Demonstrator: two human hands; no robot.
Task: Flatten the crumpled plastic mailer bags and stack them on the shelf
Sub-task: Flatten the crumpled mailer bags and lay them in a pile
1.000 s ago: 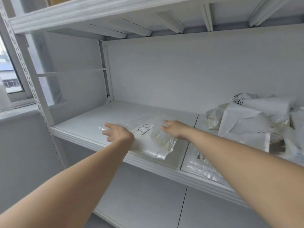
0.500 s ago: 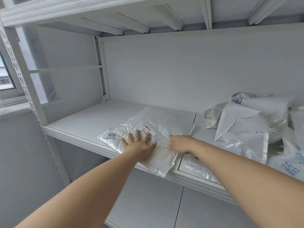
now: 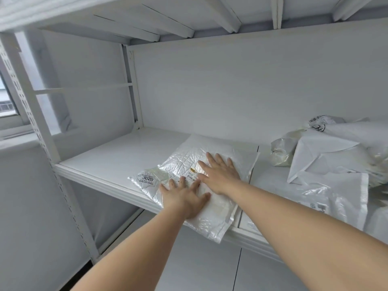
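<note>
2 hands lie open, palms down, on mailer point(image 3: 212, 219) at shelf point(image 3: 117, 158) front edge. Left hand point(image 3: 182, 198) presses its near part, right hand point(image 3: 220, 173) just beyond. Crumpled pile point(image 3: 327, 156) sits right, apart.

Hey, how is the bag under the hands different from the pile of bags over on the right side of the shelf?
The bag under the hands lies spread flat; the pile on the right is crumpled, folded and heaped. The flat bag is pressed by the left hand and right hand, palms open; nothing touches the pile. The flat bag's near corner overhangs the shelf edge; the pile sits further back. Both are whitish plastic with printed labels.
</note>
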